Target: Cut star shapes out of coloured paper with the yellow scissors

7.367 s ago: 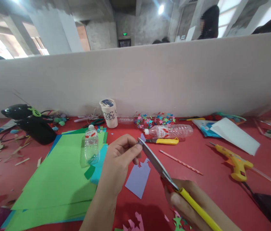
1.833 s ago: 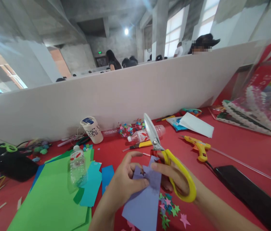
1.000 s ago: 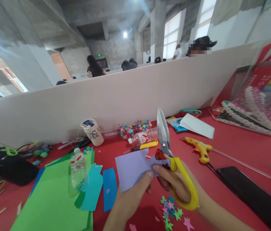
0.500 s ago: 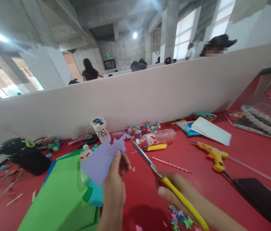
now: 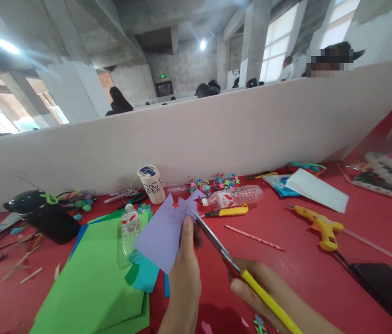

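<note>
My left hand [image 5: 186, 260] pinches a sheet of purple paper [image 5: 159, 234] between thumb and fingers. Its top edge is jagged from cuts, and faint pencil lines mark it near my thumb. In my right hand [image 5: 251, 283] is a pair of scissors [image 5: 263, 294] with yellow handles. The blades point up and left, their tips at the paper's right part beside my left thumb. Whether the blades are fully closed is hard to make out. Below my hands, cut paper stars [image 5: 260, 324] in several colours lie at the bottom edge, with pink scraps [image 5: 207, 327] next to them.
Green paper sheets [image 5: 87, 273] lie at left, a clear bottle [image 5: 131, 232] on them. Behind are a paper cup [image 5: 150, 183], another bottle [image 5: 234, 197] and a yellow utility knife [image 5: 232, 211]. A yellow glue gun [image 5: 321, 227] lies right. A white partition [image 5: 196, 134] borders the red table.
The purple paper has turned and shifted in my left hand, and the scissor tips now meet it instead of standing apart. The view has swung slightly left.
</note>
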The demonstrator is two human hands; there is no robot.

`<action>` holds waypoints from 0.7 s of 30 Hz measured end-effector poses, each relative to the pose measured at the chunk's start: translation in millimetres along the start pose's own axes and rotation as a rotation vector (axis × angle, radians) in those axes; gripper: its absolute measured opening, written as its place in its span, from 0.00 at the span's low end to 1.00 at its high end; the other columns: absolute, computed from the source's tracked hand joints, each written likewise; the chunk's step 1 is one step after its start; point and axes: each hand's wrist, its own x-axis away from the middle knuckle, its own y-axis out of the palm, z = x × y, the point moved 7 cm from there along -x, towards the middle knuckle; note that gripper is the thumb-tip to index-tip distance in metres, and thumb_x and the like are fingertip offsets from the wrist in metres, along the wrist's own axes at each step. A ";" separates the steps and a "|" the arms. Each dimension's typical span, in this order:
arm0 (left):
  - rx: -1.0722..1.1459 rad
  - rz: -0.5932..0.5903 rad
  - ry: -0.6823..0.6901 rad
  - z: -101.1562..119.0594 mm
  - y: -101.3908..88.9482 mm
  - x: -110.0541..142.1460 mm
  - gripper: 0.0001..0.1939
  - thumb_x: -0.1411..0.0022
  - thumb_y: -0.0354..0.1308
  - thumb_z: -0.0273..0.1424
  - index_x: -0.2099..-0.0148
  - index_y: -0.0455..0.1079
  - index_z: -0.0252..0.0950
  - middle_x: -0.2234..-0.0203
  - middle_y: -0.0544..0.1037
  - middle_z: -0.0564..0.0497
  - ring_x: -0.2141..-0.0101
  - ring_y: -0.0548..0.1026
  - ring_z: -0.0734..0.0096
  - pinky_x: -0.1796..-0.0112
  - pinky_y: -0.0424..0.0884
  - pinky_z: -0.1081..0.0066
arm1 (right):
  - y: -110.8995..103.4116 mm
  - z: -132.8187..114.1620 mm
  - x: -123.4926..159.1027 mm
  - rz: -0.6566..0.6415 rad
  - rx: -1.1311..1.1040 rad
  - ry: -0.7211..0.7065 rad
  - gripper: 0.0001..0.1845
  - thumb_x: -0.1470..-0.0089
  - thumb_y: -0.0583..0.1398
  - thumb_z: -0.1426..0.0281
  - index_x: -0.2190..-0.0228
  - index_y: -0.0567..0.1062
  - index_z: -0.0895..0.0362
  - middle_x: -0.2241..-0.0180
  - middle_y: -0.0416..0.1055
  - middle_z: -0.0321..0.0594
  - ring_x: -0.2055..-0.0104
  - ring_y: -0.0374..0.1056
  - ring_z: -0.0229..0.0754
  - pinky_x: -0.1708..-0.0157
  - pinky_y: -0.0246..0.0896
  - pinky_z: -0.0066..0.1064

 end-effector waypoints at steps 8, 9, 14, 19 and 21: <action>-0.115 0.009 -0.008 -2.4 -3.9 1.4 0.14 0.45 0.57 0.45 0.68 0.71 0.39 0.75 0.75 0.51 0.64 0.73 0.65 0.65 0.66 0.70 | 3.5 12.9 -2.0 0.012 0.011 0.024 0.32 0.53 0.45 0.37 0.80 0.56 0.53 0.82 0.46 0.26 0.81 0.43 0.33 0.84 0.38 0.27; -0.120 0.007 -0.011 -2.6 -4.0 1.5 0.14 0.45 0.57 0.45 0.68 0.71 0.39 0.75 0.75 0.51 0.63 0.73 0.64 0.64 0.66 0.70 | 3.8 14.4 -2.2 0.016 -0.002 0.028 0.32 0.53 0.45 0.37 0.81 0.56 0.53 0.83 0.46 0.26 0.82 0.43 0.33 0.84 0.38 0.26; -0.131 -0.006 -0.010 -2.9 -4.8 2.4 0.13 0.45 0.58 0.44 0.68 0.72 0.39 0.74 0.76 0.51 0.61 0.73 0.63 0.62 0.66 0.69 | 4.0 10.4 -0.1 0.035 -0.093 0.079 0.33 0.57 0.45 0.34 0.80 0.56 0.52 0.86 0.49 0.26 0.85 0.46 0.32 0.88 0.39 0.25; -0.124 0.003 -0.020 0.6 -3.4 5.2 0.11 0.46 0.59 0.41 0.68 0.72 0.39 0.73 0.76 0.51 0.60 0.73 0.62 0.61 0.66 0.68 | 1.7 -1.2 6.9 0.078 -0.185 0.113 0.31 0.55 0.48 0.36 0.79 0.57 0.52 0.85 0.50 0.26 0.85 0.46 0.32 0.87 0.42 0.25; -0.093 0.020 -0.015 2.7 -2.5 6.5 0.10 0.47 0.59 0.40 0.67 0.72 0.39 0.71 0.77 0.51 0.58 0.73 0.62 0.59 0.66 0.68 | -1.0 -4.4 7.4 0.102 -0.155 0.095 0.32 0.55 0.48 0.36 0.79 0.57 0.53 0.84 0.51 0.27 0.83 0.48 0.33 0.86 0.43 0.25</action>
